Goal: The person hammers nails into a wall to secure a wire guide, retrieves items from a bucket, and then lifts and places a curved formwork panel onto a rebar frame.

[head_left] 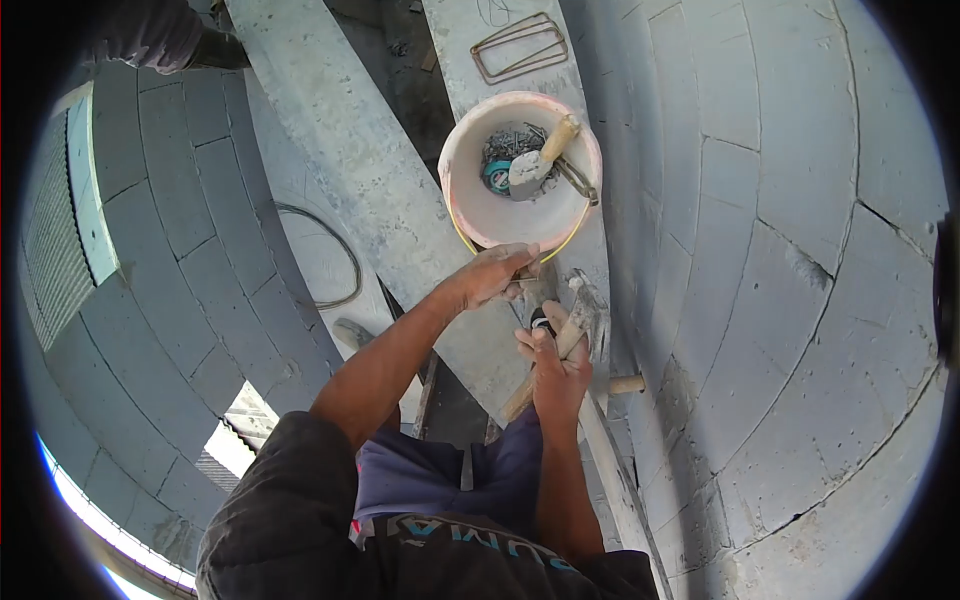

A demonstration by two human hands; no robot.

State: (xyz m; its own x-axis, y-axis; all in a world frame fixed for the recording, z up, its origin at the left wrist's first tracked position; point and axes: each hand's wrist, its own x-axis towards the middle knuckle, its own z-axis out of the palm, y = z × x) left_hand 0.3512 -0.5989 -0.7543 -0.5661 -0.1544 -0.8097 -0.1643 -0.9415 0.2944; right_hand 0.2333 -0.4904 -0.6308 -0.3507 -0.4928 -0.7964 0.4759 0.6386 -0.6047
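Observation:
My right hand (562, 375) is wrapped round the wooden handle of a hammer (520, 398), its grey, dusty head (590, 296) pointing away from me. A small black-and-white object (541, 320) shows by the fingers of that hand; its kind is unclear. Close to the near rim of a whitish bucket (458, 185), my left hand (497, 275) is closed in a pinch, with something thin and small at the fingertips. Inside the bucket lie a trowel (528, 178) with a wooden handle, pliers (577, 183), a teal round item (497, 177) and many loose nails (507, 146).
Bent wire frames (518, 62) lie on the plank (465, 85) beyond the bucket. A second plank (350, 130) runs diagonally to the left, past a looped cable (352, 262). Block walls (720, 230) rise on both sides. Another person's leg (150, 35) shows at upper left.

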